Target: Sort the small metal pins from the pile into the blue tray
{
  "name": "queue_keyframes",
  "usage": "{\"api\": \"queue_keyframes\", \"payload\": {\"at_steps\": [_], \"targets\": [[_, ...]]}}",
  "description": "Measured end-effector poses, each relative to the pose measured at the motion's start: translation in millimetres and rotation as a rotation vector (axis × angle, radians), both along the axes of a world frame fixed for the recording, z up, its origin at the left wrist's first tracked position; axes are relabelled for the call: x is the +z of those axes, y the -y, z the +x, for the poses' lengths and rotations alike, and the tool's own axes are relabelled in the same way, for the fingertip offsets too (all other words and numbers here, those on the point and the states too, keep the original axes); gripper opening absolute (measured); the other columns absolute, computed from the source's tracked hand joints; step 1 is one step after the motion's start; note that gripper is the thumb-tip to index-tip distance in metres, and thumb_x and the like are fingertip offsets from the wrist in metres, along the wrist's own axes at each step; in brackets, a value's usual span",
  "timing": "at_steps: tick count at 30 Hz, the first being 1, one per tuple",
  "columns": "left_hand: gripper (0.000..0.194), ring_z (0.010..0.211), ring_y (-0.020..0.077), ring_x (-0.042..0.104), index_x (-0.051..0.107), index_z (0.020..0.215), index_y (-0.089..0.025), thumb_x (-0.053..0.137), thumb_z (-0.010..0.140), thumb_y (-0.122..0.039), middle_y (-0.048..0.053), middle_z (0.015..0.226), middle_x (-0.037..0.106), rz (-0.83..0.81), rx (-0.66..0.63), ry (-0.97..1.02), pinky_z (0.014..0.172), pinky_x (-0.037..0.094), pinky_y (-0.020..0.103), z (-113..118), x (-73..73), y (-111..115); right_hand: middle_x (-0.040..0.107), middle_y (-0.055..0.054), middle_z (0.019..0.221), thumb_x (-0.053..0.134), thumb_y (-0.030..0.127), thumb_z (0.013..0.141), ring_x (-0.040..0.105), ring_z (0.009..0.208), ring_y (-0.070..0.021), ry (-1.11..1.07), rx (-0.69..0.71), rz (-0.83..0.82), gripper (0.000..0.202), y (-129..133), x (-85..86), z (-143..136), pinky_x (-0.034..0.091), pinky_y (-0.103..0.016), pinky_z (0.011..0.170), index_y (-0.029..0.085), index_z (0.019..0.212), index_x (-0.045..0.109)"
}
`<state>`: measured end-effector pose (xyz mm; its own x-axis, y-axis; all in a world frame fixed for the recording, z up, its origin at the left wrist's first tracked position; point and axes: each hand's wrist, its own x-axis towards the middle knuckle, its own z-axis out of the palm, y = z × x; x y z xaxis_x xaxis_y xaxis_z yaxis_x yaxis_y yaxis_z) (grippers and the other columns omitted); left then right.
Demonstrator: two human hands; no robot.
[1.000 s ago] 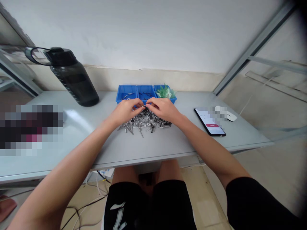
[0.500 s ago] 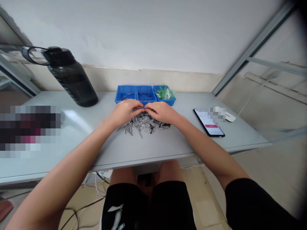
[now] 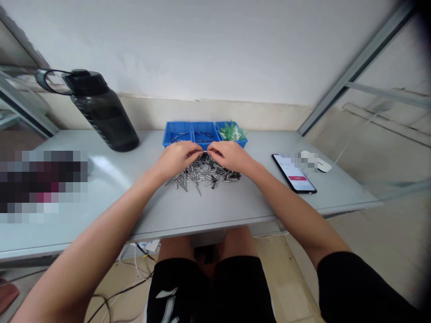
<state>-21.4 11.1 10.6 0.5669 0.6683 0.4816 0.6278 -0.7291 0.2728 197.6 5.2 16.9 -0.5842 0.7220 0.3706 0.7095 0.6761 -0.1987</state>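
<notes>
My left hand [image 3: 181, 155] and my right hand [image 3: 229, 155] meet fingertip to fingertip above a heap of metal pieces. Both are closed in a pinch. A slim silvery rivet [image 3: 204, 151] shows between the fingertips, mostly covered by them. Under and in front of the hands spreads the pile of silver rivets [image 3: 195, 175] with black screws [image 3: 214, 180] mixed in. Just behind the hands stand three joined blue bins [image 3: 204, 126]: a few thin rivets lie in the left one, dark screws in the middle one, and green plastic pieces [image 3: 232, 131] fill the right one.
A large dark water bottle [image 3: 112, 121] stands at the back left of the grey table [image 3: 215, 208]. To the right lie a phone [image 3: 293, 173] with its screen lit and a white mouse [image 3: 321, 163]. A blurred-out patch covers the far left. Cables [image 3: 134, 278] hang below.
The two hands have drawn slightly apart, with a silvery bit showing between the fingertips. The whole view has shifted a little. The pile and bins look the same.
</notes>
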Motion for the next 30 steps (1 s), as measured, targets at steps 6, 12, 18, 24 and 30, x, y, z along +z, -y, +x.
{"api": "queue_keyframes", "payload": {"at_steps": [6, 12, 18, 24, 30], "targets": [[0.021, 0.074, 0.0158, 0.062, 0.07, 0.095, -0.02, 0.052, 0.092, -0.03, 0.003, 0.084, 0.071, -0.017, 0.006, -0.002, 0.069, 0.046, 0.027, 0.2, 1.6, 1.3, 0.065, -0.003, 0.081, 0.041, 0.029, 0.096, 0.056, 0.075, -0.0163, -0.004, 0.017, -0.001, 0.024, -1.1, -3.0, -0.9, 0.033, -0.028, 0.07, 0.019, 0.096, 0.063], [0.021, 0.072, 0.0157, 0.062, 0.07, 0.096, -0.02, 0.052, 0.092, -0.031, 0.003, 0.083, 0.07, 0.013, -0.004, -0.051, 0.067, 0.046, 0.026, -0.8, 0.4, 0.0, 0.066, -0.004, 0.082, 0.041, 0.028, 0.095, 0.056, 0.075, -0.0159, 0.002, 0.023, -0.015, 0.024, 0.9, -2.4, -1.4, 0.033, -0.027, 0.07, 0.019, 0.096, 0.063], [0.022, 0.073, 0.0165, 0.063, 0.07, 0.097, -0.019, 0.051, 0.093, -0.03, 0.003, 0.083, 0.07, 0.0, -0.02, -0.079, 0.068, 0.046, 0.027, -0.8, 0.1, 0.4, 0.066, -0.003, 0.083, 0.042, 0.028, 0.095, 0.056, 0.075, -0.0153, 0.006, 0.024, -0.006, 0.024, 1.6, -0.6, -0.9, 0.033, -0.027, 0.069, 0.019, 0.095, 0.063], [0.024, 0.074, 0.0165, 0.065, 0.069, 0.099, -0.02, 0.049, 0.094, -0.031, 0.004, 0.086, 0.071, -0.011, -0.031, -0.094, 0.068, 0.047, 0.027, -1.8, -0.6, 0.2, 0.065, -0.003, 0.081, 0.041, 0.027, 0.095, 0.055, 0.074, -0.0152, 0.018, 0.026, 0.0, 0.023, 1.3, 0.2, -0.6, 0.032, -0.027, 0.068, 0.019, 0.094, 0.063], [0.023, 0.077, 0.0167, 0.066, 0.07, 0.098, -0.021, 0.05, 0.095, -0.031, 0.003, 0.089, 0.072, -0.028, -0.025, -0.105, 0.071, 0.047, 0.027, -2.4, -3.4, -1.8, 0.064, -0.002, 0.079, 0.041, 0.027, 0.095, 0.054, 0.072, -0.0143, 0.015, 0.031, -0.013, 0.023, 1.1, -0.4, -0.6, 0.031, -0.027, 0.067, 0.02, 0.092, 0.062]]}}
